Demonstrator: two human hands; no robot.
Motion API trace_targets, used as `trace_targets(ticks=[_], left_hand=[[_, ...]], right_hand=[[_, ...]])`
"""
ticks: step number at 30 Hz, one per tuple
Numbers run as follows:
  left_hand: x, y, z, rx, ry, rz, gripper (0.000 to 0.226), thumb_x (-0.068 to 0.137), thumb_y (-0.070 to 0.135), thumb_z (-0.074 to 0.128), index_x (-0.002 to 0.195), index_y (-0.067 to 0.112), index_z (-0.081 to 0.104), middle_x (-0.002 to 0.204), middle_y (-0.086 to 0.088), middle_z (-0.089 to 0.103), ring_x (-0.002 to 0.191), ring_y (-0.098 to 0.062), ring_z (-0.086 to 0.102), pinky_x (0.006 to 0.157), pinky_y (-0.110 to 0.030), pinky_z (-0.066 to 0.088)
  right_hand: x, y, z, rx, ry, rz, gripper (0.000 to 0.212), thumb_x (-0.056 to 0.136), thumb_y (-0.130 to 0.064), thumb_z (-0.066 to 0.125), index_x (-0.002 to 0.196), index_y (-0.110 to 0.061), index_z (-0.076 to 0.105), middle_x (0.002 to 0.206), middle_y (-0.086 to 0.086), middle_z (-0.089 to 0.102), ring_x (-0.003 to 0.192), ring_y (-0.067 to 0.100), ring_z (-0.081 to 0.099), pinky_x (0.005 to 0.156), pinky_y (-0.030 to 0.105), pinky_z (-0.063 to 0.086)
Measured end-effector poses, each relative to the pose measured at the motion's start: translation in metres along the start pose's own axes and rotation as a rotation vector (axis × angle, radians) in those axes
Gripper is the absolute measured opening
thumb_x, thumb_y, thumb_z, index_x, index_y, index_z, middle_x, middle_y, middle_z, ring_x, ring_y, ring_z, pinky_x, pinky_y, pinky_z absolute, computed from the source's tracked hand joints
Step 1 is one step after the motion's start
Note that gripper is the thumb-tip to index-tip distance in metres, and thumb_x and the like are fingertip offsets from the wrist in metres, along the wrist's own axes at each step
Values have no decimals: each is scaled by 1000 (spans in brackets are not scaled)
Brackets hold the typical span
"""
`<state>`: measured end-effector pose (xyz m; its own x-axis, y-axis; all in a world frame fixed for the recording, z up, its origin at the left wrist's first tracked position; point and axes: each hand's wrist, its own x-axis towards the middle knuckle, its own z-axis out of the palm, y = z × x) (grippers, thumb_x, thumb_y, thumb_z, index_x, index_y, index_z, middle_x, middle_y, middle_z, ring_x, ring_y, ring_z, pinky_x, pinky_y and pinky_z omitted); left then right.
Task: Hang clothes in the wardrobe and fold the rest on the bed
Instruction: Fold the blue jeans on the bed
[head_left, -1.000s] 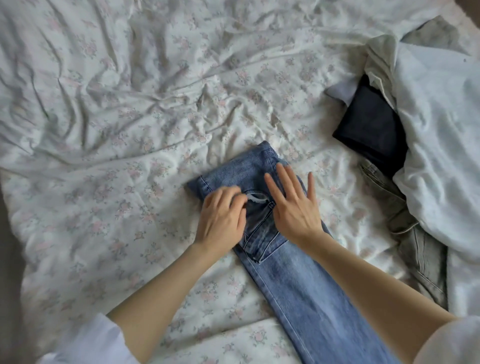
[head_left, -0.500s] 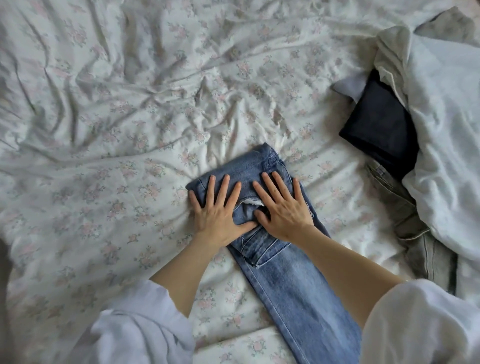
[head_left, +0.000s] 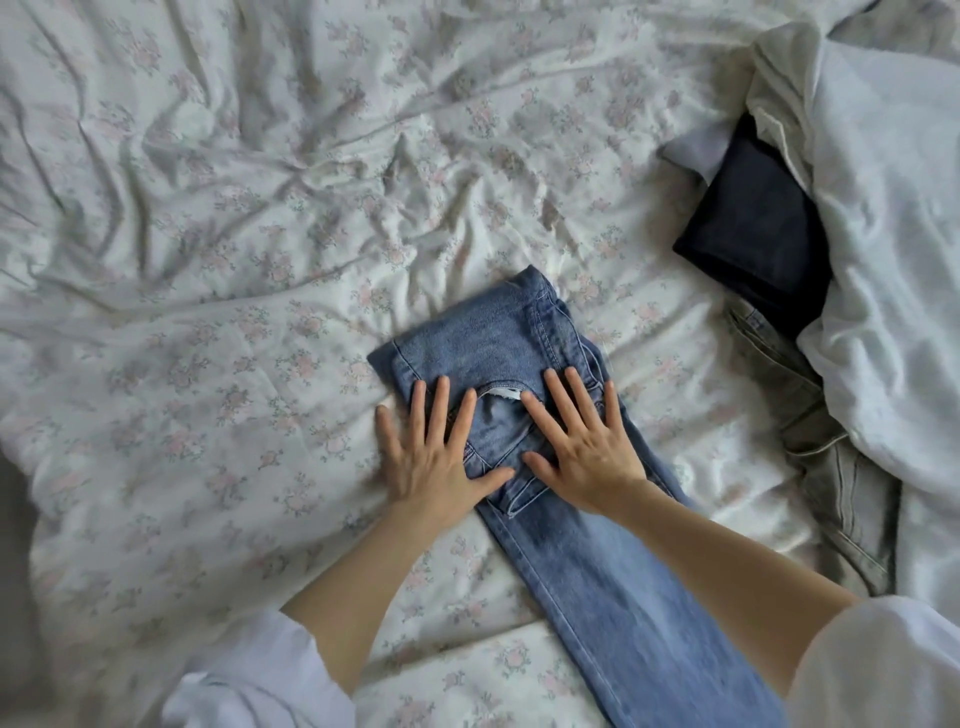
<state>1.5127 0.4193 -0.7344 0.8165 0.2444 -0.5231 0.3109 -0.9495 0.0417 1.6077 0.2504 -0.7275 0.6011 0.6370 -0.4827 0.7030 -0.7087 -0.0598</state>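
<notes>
Light blue jeans (head_left: 597, 587) lie on the bed (head_left: 208, 260), folded lengthwise, waist end pointing away from me and the legs running toward the lower right. My left hand (head_left: 434, 457) presses flat on the left side of the waist part, fingers spread and straight, its little finger on the sheet. My right hand (head_left: 582, 441) lies flat on the right side of the waist, fingers spread. A white label shows between the two hands.
A pile of clothes sits at the right: a dark navy folded garment (head_left: 753, 234), grey-green trousers (head_left: 831, 467) and a white garment (head_left: 893, 260) draped over them. The floral sheet is wrinkled. The bed's left edge (head_left: 21, 519) is near.
My left hand, curled near the label a second ago, has flattened out. Both hands have slid slightly toward me along the waist of the jeans.
</notes>
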Motion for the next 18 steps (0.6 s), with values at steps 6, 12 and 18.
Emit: trace_targets(ticks=[6, 12, 18], left_hand=[[24, -14, -41, -198, 527, 102, 66, 71, 63, 47, 109, 12, 61, 120, -15, 55, 122, -31, 38, 103, -65, 21], [87, -48, -96, -420, -76, -201, 84, 77, 62, 60, 143, 21, 28, 144, -11, 37, 134, -33, 31, 107, -47, 30], [84, -44, -129, -457, -170, -55, 62, 72, 40, 77, 122, 11, 54, 124, -10, 55, 108, -27, 54, 81, -29, 41]], right_hand=[[-1, -1, -18, 23, -14, -39, 73, 76, -64, -6, 141, -33, -20, 154, 0, -17, 136, 21, -26, 108, 50, -18], [-20, -14, -45, 251, -18, 33, 55, 99, -33, 31, 150, -24, 9, 158, -1, 4, 145, 20, -5, 114, 36, -13], [12, -2, -88, 333, 260, 39, 50, 94, -14, 41, 144, -16, 32, 148, 3, 34, 137, 23, 27, 109, 38, 26]])
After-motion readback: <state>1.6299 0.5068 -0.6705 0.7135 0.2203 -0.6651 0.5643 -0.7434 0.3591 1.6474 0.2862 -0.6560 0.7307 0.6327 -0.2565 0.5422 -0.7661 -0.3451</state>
